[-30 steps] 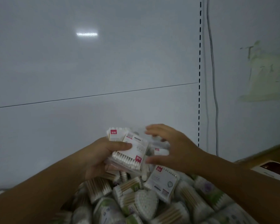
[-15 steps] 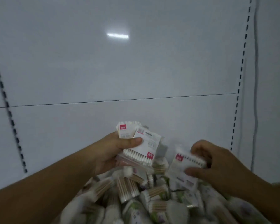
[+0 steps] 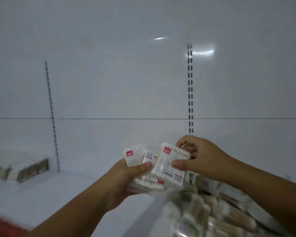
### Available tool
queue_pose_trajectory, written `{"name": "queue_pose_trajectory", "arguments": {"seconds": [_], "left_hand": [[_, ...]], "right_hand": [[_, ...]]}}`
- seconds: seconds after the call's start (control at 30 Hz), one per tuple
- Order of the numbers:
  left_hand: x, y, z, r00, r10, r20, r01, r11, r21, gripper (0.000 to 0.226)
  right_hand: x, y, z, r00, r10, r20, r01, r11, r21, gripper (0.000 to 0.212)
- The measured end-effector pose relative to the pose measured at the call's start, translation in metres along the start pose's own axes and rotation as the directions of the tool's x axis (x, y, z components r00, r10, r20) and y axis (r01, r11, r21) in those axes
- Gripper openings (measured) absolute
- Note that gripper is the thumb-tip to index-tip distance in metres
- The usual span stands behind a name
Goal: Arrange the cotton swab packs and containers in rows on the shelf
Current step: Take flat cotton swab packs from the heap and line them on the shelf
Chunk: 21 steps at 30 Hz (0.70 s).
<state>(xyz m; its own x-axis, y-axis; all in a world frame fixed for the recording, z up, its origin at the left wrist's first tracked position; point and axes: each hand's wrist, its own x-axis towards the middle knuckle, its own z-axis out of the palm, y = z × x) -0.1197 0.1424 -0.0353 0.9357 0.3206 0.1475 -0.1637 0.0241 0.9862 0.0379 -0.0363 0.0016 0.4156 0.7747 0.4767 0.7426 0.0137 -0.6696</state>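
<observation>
My left hand (image 3: 126,178) grips a small stack of flat cotton swab packs (image 3: 135,156) with white swabs and red label squares, thumb pressed over the front. My right hand (image 3: 195,156) pinches another flat swab pack (image 3: 167,165) between thumb and fingers, holding it against the right side of that stack. Below my right arm lies a blurred heap of swab packs and containers (image 3: 203,214), some with wooden sticks. The white shelf (image 3: 41,194) stretches out below and to the left of my hands.
A row of dark-fronted packs (image 3: 29,170) stands at the shelf's far left against the white back panel (image 3: 126,82). Slotted uprights (image 3: 190,91) run down the panel. A blurred red strip (image 3: 3,224) marks the shelf's front edge at bottom left.
My right hand lifted a pack from the heap and brought it up against the stack in my left hand. The view swung left, revealing the bare shelf and the row of packs.
</observation>
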Motion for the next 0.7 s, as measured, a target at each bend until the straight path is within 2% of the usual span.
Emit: {"name": "queue_pose_trajectory", "arguments": {"seconds": [0.17,0.33,0.43,0.57,0.7], "left_hand": [[-0.073,-0.001,-0.121,0.973,0.024,-0.228,-0.034,0.999,-0.038,0.039],[-0.106,-0.012,-0.211,0.899,0.025,-0.436,-0.07,0.994,-0.088,0.048],[-0.117,-0.03,-0.262,0.873,-0.025,-0.486,-0.054,0.987,-0.148,0.045],[-0.123,-0.048,-0.332,0.846,-0.049,-0.532,-0.064,0.979,-0.192,0.052],[-0.123,-0.041,-0.412,0.793,-0.051,-0.608,-0.086,0.977,-0.195,0.055]], "right_hand": [[0.061,-0.05,0.144,0.986,-0.062,0.156,0.056,0.998,0.041,0.046],[0.113,-0.081,0.244,0.957,-0.104,0.271,0.096,0.994,0.042,0.033],[0.146,-0.083,0.297,0.928,-0.119,0.352,0.093,0.992,0.09,0.033],[0.2,-0.086,0.363,0.846,-0.132,0.517,0.061,0.987,0.152,0.027],[0.263,-0.091,0.423,0.847,-0.177,0.502,0.036,0.96,0.278,0.025]]}}
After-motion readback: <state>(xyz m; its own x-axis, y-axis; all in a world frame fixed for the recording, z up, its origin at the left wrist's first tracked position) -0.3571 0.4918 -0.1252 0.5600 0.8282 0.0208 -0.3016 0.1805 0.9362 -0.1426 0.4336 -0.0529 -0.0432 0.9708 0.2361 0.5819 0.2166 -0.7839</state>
